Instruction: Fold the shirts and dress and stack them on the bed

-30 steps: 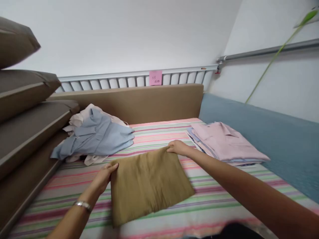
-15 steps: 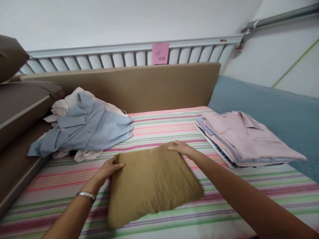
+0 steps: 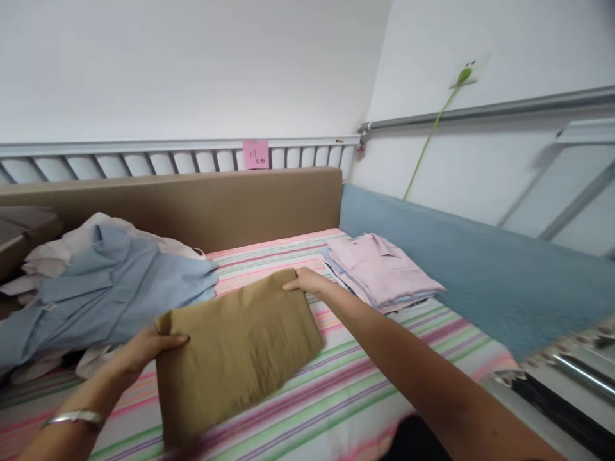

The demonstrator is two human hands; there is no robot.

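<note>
A folded khaki garment (image 3: 235, 346), its exact kind not shown, hangs slanted between my hands just over the striped sheet (image 3: 350, 390). My left hand (image 3: 147, 349) pinches its far left corner, thumb on top; a silver bracelet circles that wrist. At the far right corner, my right hand (image 3: 307, 280) grips the fabric between thumb and fingers. To the right lies a stack of folded clothes with a pale pink shirt (image 3: 384, 269) on top. On the left, a light blue garment (image 3: 125, 275) lies loosely over crumpled white clothing (image 3: 57, 256).
A brown padded board (image 3: 230, 205) runs along the back, with a white radiator (image 3: 158, 160) and a pink note (image 3: 256, 155) behind it. The blue padded board (image 3: 461, 256) borders the right side. A green cord (image 3: 430, 137) hangs from a wall socket.
The view has swung to the right, bringing the wall socket and the bed's right edge into sight. Both hands still hold the khaki garment, now nearer the folded stack and more tilted.
</note>
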